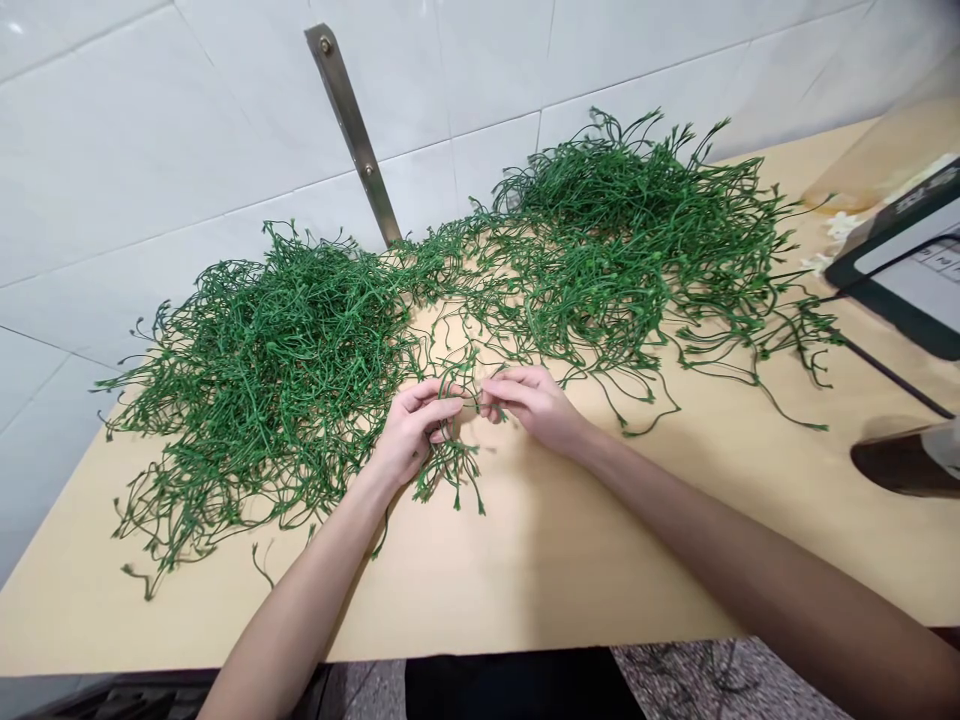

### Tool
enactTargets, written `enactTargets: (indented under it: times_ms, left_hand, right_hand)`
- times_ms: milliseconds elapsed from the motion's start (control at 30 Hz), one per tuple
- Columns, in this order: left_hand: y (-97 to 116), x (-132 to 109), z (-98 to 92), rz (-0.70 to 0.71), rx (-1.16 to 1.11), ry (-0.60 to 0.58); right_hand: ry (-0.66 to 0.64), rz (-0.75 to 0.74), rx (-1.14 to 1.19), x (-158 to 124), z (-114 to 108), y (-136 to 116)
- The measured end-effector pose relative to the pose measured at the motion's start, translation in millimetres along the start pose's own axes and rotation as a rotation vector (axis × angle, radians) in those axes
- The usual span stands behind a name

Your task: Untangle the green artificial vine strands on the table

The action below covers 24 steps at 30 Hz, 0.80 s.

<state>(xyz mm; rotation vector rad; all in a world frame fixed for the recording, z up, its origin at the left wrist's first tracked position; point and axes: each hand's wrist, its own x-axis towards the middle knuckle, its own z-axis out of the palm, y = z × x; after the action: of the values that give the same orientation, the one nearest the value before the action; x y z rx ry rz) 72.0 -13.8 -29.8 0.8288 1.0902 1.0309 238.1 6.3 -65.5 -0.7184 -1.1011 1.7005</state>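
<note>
Thin green plastic plant stems with small branched tips lie in two tangled heaps, a left heap (277, 370) and a right heap (622, 230). Between them, near the front, my left hand (415, 425) is closed round a small bunch of green stems (454, 465), whose tips hang below the fingers. My right hand (536, 402) faces it, thumb and fingertips pinched together close to the left fingertips. A bit of green shows at the right fingers, but what exactly they pinch is too small to make out.
A metal bracket (356, 140) stands against the tiled wall (187, 120) behind the heaps. At the right are a dark-framed device (907, 260), a black cable (892, 375), small white pieces (844, 225) and a dark cylindrical object (900, 463). The wooden table's front edge (525, 648) runs before me.
</note>
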Motion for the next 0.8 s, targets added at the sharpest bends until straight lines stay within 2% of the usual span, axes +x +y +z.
enactTargets:
  times_ms: [167,267,400,600,800]
  left_hand:
    - [0,1,-1.3,0.003,-0.001,0.021]
    - [-1,1,-2.4,-0.002,-0.010,0.001]
    - [-3,0,-2.8,-0.005,-0.005,-0.049]
    - [-7,3,-3.6,0.018,0.081,-0.036]
    - [-7,3,-2.5,0.050,0.071,-0.022]
  right_hand:
    - [0.025,0.038,0.185,2,1,-4]
    - [0.007,0.070,0.090,3,1,-5]
    - [-0.096,0.098,-0.106,0,3,-7]
    - [-0.161,0.113,-0.147,-2,2,-11]
    - [-0.213,0.146,-0.142,-2,-3,-7]
